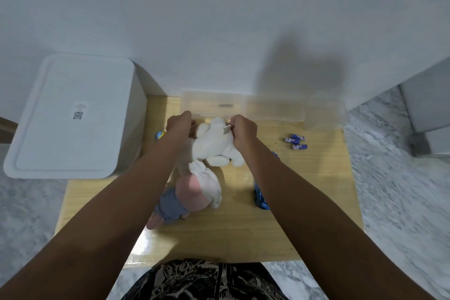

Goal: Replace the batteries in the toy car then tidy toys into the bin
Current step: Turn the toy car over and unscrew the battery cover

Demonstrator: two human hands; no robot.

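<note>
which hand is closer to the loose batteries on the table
Right. The right hand grips the white plush toy just left of the batteries; the left hand grips the plush's far side, farther away.

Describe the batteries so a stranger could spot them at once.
Start at the wooden table and go to its far right part, near the clear plastic bin. Three small blue batteries lie loose there, apart from the toys, the only little cylinders on the table.
</note>
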